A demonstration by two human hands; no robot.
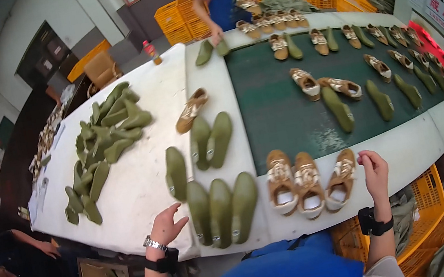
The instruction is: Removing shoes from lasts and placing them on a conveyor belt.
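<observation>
My left hand point(169, 225), thumb spread from the fingers, hovers at the table's near edge beside a row of three green shoe lasts point(221, 212). Another green last point(176, 172) lies just beyond it. Nothing is held there. To the right, my right hand point(376, 169) is raised with its fingers curled together and no object showing in them. Nearest to it is a tan sneaker point(340, 180) with pale laces, the rightmost of three in a row. Two more lasts point(211, 142) and a tan sneaker point(192, 110) lie farther up the white strip.
A heap of green lasts point(106, 128) covers part of the white table point(150, 203). Sneakers and lasts stand in rows on a dark green belt point(284, 122). Across the table, a person in a blue apron point(227, 2) handles shoes and lasts. Yellow crates point(430, 209) flank my right side.
</observation>
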